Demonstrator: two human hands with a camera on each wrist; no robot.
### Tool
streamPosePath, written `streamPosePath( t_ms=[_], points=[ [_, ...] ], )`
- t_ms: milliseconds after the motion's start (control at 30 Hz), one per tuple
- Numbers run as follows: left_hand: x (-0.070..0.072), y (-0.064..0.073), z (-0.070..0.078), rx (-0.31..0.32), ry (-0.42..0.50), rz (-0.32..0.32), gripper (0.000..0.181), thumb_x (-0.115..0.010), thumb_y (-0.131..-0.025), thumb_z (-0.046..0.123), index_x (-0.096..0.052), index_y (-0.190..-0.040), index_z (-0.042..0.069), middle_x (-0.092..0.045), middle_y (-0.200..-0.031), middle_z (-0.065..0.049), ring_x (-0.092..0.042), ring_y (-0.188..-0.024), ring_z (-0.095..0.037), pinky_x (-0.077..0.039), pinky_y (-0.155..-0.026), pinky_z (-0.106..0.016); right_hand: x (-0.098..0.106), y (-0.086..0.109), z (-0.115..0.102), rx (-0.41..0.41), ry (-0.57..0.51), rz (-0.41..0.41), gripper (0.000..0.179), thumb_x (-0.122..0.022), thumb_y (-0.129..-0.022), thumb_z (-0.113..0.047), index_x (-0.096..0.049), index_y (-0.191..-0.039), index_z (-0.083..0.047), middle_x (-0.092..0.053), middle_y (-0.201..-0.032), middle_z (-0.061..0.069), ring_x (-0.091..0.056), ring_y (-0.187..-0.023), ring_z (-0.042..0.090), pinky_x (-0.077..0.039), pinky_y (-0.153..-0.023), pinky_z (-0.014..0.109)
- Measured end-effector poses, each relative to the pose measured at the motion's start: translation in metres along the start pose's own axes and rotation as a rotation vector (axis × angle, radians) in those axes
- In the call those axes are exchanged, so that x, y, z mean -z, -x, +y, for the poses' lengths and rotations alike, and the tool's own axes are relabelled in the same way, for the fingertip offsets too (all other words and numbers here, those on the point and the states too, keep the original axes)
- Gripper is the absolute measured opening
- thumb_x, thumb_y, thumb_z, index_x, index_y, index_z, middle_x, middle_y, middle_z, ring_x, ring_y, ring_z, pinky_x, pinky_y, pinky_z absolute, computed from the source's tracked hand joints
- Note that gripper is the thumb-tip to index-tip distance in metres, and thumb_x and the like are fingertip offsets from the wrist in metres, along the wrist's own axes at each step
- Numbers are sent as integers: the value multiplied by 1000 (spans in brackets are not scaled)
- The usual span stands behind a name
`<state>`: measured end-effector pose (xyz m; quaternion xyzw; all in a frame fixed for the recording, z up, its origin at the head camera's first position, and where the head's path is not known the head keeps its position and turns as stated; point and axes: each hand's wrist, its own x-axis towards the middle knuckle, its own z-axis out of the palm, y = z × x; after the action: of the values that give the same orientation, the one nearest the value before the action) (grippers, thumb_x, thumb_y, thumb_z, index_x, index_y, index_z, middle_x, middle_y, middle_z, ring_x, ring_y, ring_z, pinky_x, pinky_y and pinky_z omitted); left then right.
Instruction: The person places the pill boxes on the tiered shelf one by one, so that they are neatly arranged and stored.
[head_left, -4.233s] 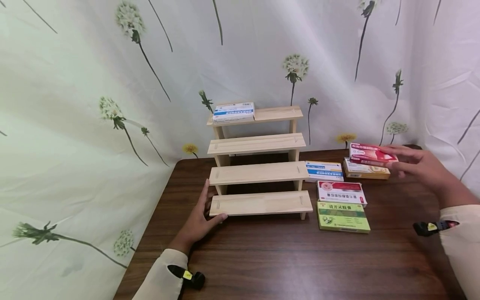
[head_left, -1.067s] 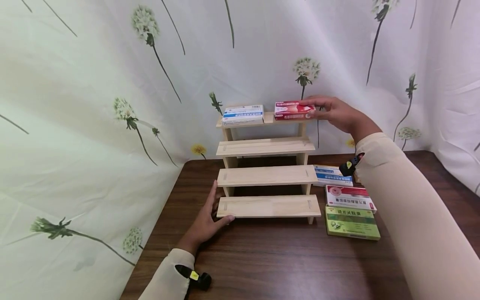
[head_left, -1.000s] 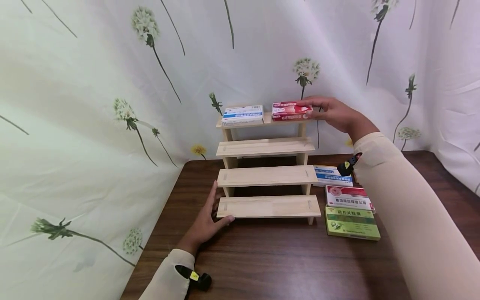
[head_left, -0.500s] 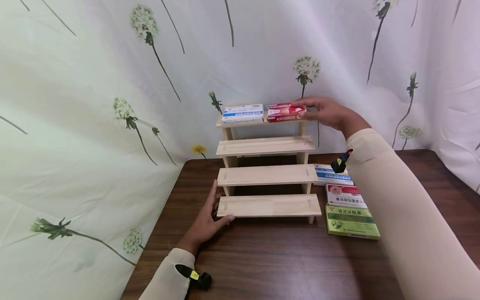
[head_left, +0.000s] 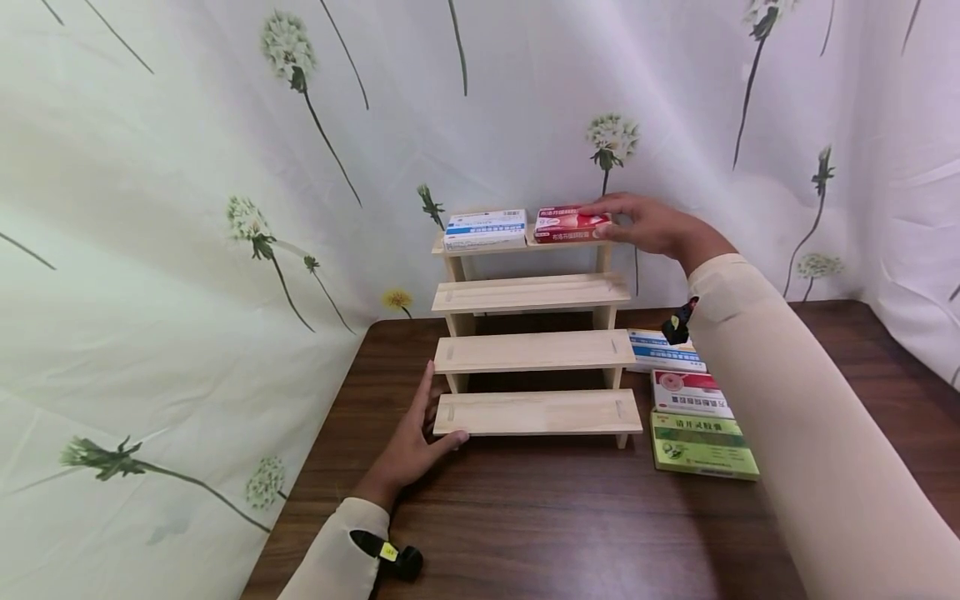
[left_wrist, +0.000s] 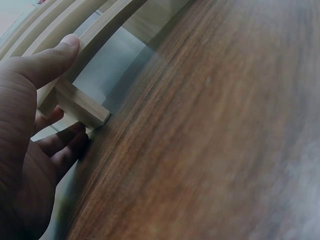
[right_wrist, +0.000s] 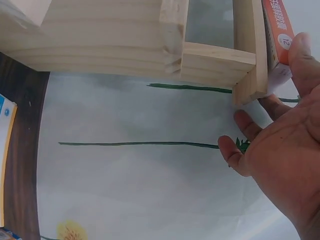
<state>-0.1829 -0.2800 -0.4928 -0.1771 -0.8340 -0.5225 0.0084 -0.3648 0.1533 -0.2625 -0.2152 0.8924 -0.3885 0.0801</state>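
A four-tier wooden display stand [head_left: 532,352] stands on the table. My left hand [head_left: 408,448] holds its lower left end, with the thumb on the bottom tier's front edge; in the left wrist view the other fingers [left_wrist: 69,142] lie beside the end support. Up on the top tier, my right hand [head_left: 654,230] pinches the right end of a red medicine box [head_left: 557,225], which lies flat. A white-and-blue medicine box [head_left: 486,230] lies left of it with a narrow gap between. The right wrist view shows the thumb [right_wrist: 302,52] against the red box's edge.
Right of the stand, on the dark wooden table [head_left: 540,517], lie a blue-and-white box [head_left: 660,354], a red-and-white box [head_left: 686,396] and a green box [head_left: 701,446]. My right sleeve [head_left: 810,400] covers part of that area. A flower-print curtain [head_left: 525,100] hangs close behind the stand.
My right hand has carried the red medicine box from the table's right side to the top tier and slid it left towards the white-and-blue box. The left hand keeps its hold.
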Motion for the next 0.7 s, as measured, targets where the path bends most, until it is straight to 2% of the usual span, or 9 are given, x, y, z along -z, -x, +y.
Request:
streamPosePath(
  t_ms=[167,333,500,700],
  points=[
    [0,1,0,-1,5,-2,121,-85,-98,24,7,-174,48,-40,-173,-20,-54,-151,-42,-44,-118,-64,0,-2,-1,-15,43,-13,53,-58,-114,-22,-49,-167,-23,-24,-181,16,-23,-163,47,-30,-127,71],
    [0,1,0,-2,-1,-1,121,-85,-99,23,7,-174,47,-40,-173,-20,-54,-151,-42,-44,-118,-64,-3,-4,0,-2,94,-17,53,-56,-115,-25,-47,-168,-24,-20,-183,14,-15,-167,48,-29,-128,72],
    [-1,2,1,7,-6,6,121,-85,-98,24,6,-174,48,-40,-173,-20,-55,-150,-42,-44,-118,-64,-5,-1,-1,16,122,-16,54,-54,-116,-27,-43,-169,-24,-14,-185,12,-5,-170,48,-23,-130,72],
    [-2,2,2,2,-12,8,121,-86,-98,24,6,-174,48,-41,-172,-20,-56,-149,-41,-45,-117,-64,-8,1,1,17,165,-7,56,-50,-117,-30,-36,-172,-33,-6,-187,6,2,-171,48,-16,-131,75]
  ],
)
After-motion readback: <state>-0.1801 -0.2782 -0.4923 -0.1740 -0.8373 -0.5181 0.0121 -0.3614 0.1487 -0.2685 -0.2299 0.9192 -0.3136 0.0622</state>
